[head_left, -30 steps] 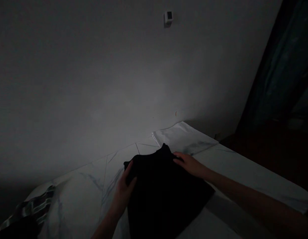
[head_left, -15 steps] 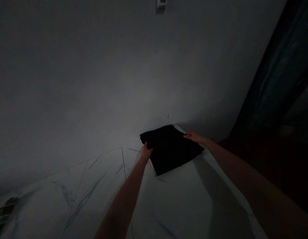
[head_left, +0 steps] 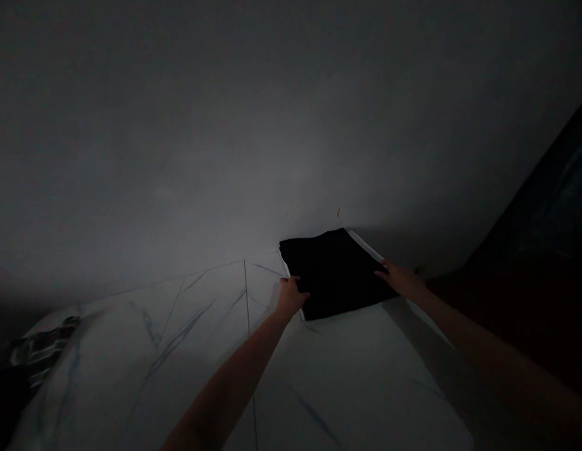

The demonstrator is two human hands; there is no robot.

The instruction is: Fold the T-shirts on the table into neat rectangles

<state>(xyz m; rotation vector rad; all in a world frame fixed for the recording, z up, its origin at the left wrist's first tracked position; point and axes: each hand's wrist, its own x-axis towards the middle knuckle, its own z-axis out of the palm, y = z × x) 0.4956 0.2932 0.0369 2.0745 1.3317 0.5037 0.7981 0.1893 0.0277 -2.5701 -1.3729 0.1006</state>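
Observation:
A black folded cloth (head_left: pixel 340 272) with white edging along its left and right sides lies flat on the white, blue-veined surface (head_left: pixel 215 351), against the wall. My left hand (head_left: pixel 292 297) pinches its left edge near the front corner, thumb on top. On the right edge, toward the front corner, my right hand (head_left: pixel 403 279) grips the cloth with its thumb over the top and the other fingers partly hidden.
A grey wall (head_left: pixel 201 138) rises behind the surface. At the far left lies a dark patterned cloth (head_left: pixel 46 351). Dark hanging fabric (head_left: pixel 554 194) stands at the right, above a dark reddish area (head_left: pixel 520 300).
The view has shifted, so the cloth appears farther right. Both hands have slid along the cloth's sides toward its front corners.

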